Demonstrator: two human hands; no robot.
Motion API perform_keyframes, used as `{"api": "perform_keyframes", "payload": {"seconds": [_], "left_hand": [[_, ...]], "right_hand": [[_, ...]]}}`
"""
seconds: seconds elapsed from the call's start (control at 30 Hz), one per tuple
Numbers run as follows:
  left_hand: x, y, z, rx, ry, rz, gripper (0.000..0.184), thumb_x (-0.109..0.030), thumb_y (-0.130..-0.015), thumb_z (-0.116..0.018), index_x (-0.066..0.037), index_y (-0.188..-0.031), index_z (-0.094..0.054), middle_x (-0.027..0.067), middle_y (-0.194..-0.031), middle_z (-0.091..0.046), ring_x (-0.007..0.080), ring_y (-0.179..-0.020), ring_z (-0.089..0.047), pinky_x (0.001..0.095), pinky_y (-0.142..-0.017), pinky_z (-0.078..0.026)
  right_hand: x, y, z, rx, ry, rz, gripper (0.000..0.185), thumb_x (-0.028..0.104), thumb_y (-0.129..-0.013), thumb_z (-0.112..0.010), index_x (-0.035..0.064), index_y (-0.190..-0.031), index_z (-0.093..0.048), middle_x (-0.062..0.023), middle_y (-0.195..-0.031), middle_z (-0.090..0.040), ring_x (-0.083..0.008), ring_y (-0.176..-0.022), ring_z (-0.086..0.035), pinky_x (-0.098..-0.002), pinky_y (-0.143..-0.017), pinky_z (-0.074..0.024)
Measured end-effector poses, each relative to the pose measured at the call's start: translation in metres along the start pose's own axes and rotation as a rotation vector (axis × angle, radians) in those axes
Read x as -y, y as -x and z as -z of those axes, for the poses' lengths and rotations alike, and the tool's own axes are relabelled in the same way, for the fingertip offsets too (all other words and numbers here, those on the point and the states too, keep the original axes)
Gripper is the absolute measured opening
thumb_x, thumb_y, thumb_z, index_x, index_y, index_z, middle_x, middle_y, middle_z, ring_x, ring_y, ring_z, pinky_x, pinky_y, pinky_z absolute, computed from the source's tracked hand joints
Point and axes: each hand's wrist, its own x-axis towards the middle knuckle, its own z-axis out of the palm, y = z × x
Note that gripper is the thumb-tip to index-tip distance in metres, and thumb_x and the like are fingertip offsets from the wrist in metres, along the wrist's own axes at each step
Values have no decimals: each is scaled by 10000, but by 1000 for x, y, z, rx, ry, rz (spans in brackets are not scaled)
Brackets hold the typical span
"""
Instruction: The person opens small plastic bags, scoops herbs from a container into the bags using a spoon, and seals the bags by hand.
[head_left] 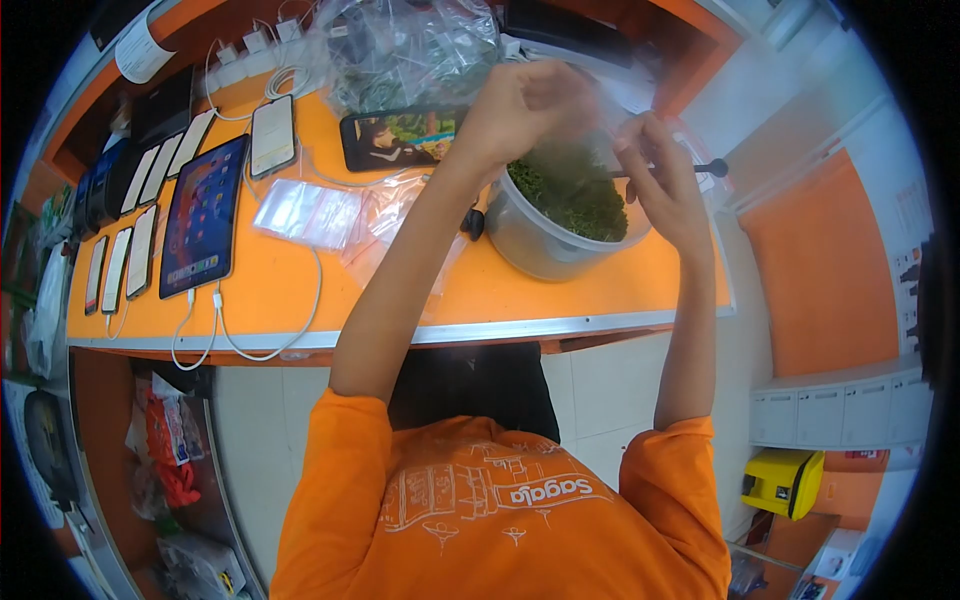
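Note:
A translucent plastic tub (540, 250) stands near the table's right end, filled with dark green, finely crumbled leafy matter (575, 190). Above its far left rim hangs my left hand (530, 105), fingers curled and their tips smeared by motion. My right hand (665, 185) is raised over the tub's right side, thumb and fingers drawn together; what they pinch is too small or blurred to name. Between the hands there is a hazy, see-through patch that may be thin plastic. Left of the tub lie clear zip bags (310, 213) and looser clear plastic (395, 215).
A phone (395, 138) playing a video lies behind the bags. A tablet (205, 215), several phones and white charging cables (265, 352) cover the table's left side. A big clear bag of green matter (405, 55) sits at the back. A dark rod (712, 168) lies right of the tub.

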Motion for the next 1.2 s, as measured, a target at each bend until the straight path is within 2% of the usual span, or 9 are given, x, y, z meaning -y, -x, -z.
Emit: {"api": "perform_keyframes", "payload": {"seconds": [0.1,0.43,0.53,0.63,0.8,1.0,1.2], "left_hand": [[0,-1,-1,7,-4,2,151,-103,-790,-656,-5,-887,-597,72,-872,-630,163,-801,-629,285,-740,-532],[2,-2,-6,-12,54,39,152,-103,-765,-683,-19,-873,-617,54,-833,-631,143,-785,-622,266,-739,-520],[2,-2,-6,-35,-51,2,143,-102,-757,-689,-14,-851,-625,42,-823,-625,122,-803,-601,258,-747,-512],[8,-5,-9,-31,-286,-172,130,-95,-756,-688,-5,-831,-632,26,-809,-615,105,-824,-577,246,-753,-494],[4,-3,-11,-24,-294,-155,116,-76,-748,-685,-11,-833,-641,7,-796,-609,104,-824,-566,252,-761,-460],[3,-2,-15,-36,-422,-176,112,-85,-750,-680,-12,-824,-639,15,-790,-613,115,-811,-568,264,-770,-443],[-3,-6,-15,-55,-415,-170,128,-103,-756,-677,-2,-819,-630,21,-788,-614,112,-795,-558,268,-774,-440]], "right_hand": [[-2,-1,1,-18,85,79,128,108,-859,-492,1,-808,-445,-51,-646,-450,-118,-590,-436,-255,-506,-378],[-2,-4,-2,-53,27,96,132,96,-846,-499,3,-785,-428,-67,-647,-446,-142,-614,-427,-270,-567,-361],[-3,-5,-3,-53,18,101,135,97,-841,-504,4,-782,-425,-76,-645,-450,-148,-613,-434,-274,-561,-362],[-1,-6,-4,-50,46,114,141,106,-840,-510,4,-786,-428,-87,-649,-461,-159,-612,-443,-280,-552,-365],[1,-5,-5,-73,19,80,147,115,-839,-516,0,-804,-432,-97,-662,-488,-187,-607,-465,-294,-547,-372],[-9,-8,-7,-100,66,238,144,117,-847,-506,-4,-815,-436,-103,-670,-504,-195,-593,-470,-305,-538,-373],[-6,1,-3,-102,76,157,136,124,-859,-490,3,-819,-445,-77,-666,-468,-148,-588,-459,-278,-525,-372]]}}
